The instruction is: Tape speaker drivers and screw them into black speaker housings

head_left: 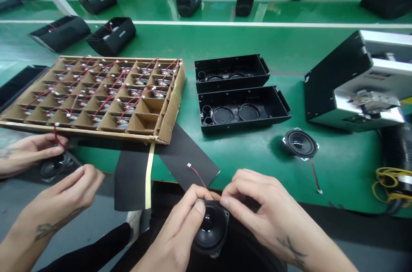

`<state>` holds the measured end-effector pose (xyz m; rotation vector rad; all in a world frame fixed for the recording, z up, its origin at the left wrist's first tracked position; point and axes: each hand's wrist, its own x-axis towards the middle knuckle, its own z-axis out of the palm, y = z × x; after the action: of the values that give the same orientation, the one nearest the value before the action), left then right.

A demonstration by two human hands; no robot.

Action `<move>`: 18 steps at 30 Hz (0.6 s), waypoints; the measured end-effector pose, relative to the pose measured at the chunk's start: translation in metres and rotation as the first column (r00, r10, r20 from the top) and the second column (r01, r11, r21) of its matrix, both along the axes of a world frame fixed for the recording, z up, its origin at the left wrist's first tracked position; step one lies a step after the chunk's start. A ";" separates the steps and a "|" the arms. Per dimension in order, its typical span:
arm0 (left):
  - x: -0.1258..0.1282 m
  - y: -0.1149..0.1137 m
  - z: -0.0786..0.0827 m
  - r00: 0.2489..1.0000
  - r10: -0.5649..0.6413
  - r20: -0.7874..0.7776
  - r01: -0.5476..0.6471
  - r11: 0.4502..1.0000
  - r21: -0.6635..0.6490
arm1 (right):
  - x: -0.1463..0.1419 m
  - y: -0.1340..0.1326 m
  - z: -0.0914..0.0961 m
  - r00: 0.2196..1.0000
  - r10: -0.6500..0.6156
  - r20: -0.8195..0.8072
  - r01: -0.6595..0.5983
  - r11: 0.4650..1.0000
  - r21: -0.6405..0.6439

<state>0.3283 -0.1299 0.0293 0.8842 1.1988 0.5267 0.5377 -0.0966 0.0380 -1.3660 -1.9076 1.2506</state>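
Note:
Low at the front edge, my left hand is closed around a black speaker driver, its thumb on the rim and the round cone facing up. A red wire with a white plug runs from the driver over a black sheet. At the driver's upper corner, my right hand pinches thumb and forefinger together; whatever is between the fingertips is too small to make out. Another speaker driver lies on the green bench to the right, cone up, its wire trailing toward the edge.
A divided cardboard box holds several wired drivers. Two black speaker housings lie open in the middle. A metal machine stands right, near yellow cable. At left, a co-worker's hands handle another driver. More housings stand across the bench.

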 end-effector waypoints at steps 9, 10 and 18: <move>-0.003 -0.007 -0.002 0.982 0.066 -0.178 -0.024 0.973 0.229 | 0.006 -0.002 -0.005 0.998 0.054 0.031 -0.053 0.999 -0.012; -0.004 -0.008 -0.003 0.983 0.074 -0.169 -0.035 0.974 0.225 | 0.006 -0.002 -0.005 0.998 0.061 0.035 -0.061 0.998 -0.015; -0.005 -0.005 -0.006 0.998 -0.011 -0.066 0.025 0.976 0.215 | 0.010 -0.002 -0.006 0.995 0.082 0.048 -0.083 0.996 0.024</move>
<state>0.3230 -0.1350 0.0234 1.1033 1.2053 0.6263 0.5477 -0.0990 0.0324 -1.3262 -2.0240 1.2386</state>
